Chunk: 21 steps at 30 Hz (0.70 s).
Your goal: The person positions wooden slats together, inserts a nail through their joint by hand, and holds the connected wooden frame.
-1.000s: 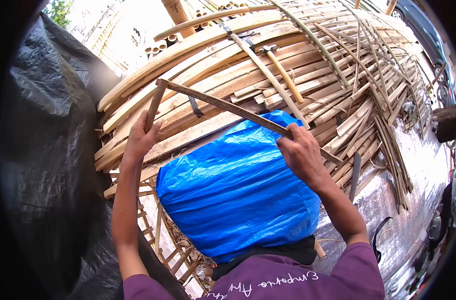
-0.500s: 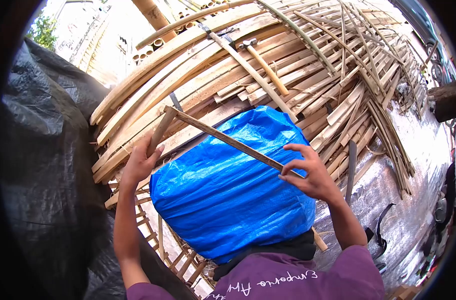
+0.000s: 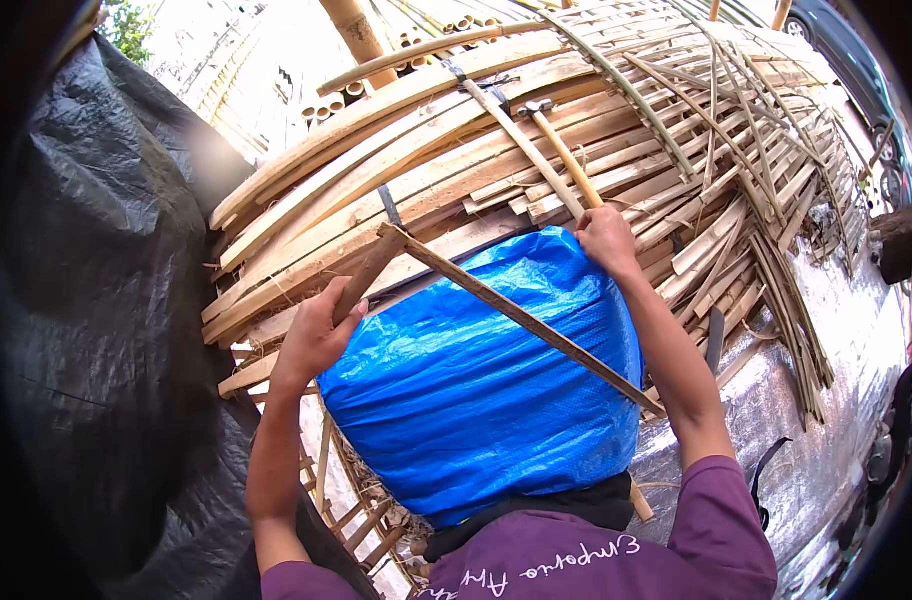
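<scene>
My left hand (image 3: pixel 321 335) is closed around the short arm of a wooden angle piece (image 3: pixel 531 322), whose long thin strip slants down to the right over the blue tarp (image 3: pixel 476 400) on my lap. My right hand (image 3: pixel 606 238) is off the strip, closed at the lower end of the hammer's pale handle (image 3: pixel 568 160). The hammer head (image 3: pixel 537 107) rests up on the bamboo slats. Beside the hammer lies a longer pale stick (image 3: pixel 524 145), its lower end close to my right hand.
Split bamboo slats (image 3: pixel 396 195) are stacked ahead and to the right. A dark tarp (image 3: pixel 96 330) hangs at the left. A dark flat blade-like piece (image 3: pixel 715 340) lies at the right, near a silvery sheet (image 3: pixel 776 380). A car (image 3: pixel 851 75) stands at the upper right.
My right hand has let go of the wooden strip and moved up to the hammer handle. My left hand has brought the angle piece right and lower.
</scene>
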### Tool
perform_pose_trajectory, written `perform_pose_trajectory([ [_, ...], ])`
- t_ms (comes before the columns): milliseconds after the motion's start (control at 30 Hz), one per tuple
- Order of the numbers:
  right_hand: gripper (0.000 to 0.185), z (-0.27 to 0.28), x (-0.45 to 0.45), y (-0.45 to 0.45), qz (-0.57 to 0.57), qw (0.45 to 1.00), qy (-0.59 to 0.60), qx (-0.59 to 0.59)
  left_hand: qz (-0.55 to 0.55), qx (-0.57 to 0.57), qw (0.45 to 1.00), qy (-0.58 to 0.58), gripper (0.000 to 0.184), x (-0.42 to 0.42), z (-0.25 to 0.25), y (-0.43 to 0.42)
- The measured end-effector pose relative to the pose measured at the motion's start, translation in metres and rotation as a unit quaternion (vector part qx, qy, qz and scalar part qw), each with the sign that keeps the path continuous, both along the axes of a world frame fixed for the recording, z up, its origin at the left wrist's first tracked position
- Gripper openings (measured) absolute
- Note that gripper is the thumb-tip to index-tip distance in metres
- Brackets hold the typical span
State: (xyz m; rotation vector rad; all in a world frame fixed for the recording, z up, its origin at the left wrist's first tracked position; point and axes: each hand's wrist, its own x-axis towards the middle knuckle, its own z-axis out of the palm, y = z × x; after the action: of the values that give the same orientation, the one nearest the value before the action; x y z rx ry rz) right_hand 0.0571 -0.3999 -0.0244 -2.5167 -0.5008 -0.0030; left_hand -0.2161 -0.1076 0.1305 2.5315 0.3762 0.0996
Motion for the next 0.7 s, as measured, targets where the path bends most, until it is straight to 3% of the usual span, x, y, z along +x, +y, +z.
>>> perform_pose_trajectory([
  [100,0.006,-0.018,0.001,0.016,-0.055,0.996,-0.058,-0.04,-0.002,0.012,1.0,0.009,0.025,-0.001,0.001,0.0],
  [267,0.012,-0.016,-0.002,0.017,0.045,0.983,-0.124,-0.126,-0.006,0.008,1.0,0.016,0.026,-0.007,0.009,-0.003],
  [533,0.01,0.025,0.008,-0.013,0.119,0.971,-0.189,-0.087,-0.033,0.008,0.998,-0.054,0.029,0.006,0.003,0.003],
  [633,0.006,0.038,0.015,-0.032,0.154,0.974,-0.167,-0.02,-0.038,-0.001,0.998,-0.04,0.03,0.022,0.01,0.0],
  [667,0.006,0.044,0.015,-0.038,0.135,0.984,-0.027,0.115,-0.021,0.002,1.0,-0.008,0.03,0.029,0.015,-0.002],
  [700,0.008,0.05,0.013,-0.042,0.111,0.956,0.114,0.246,-0.004,0.006,1.0,0.025,0.03,0.036,0.019,-0.002],
])
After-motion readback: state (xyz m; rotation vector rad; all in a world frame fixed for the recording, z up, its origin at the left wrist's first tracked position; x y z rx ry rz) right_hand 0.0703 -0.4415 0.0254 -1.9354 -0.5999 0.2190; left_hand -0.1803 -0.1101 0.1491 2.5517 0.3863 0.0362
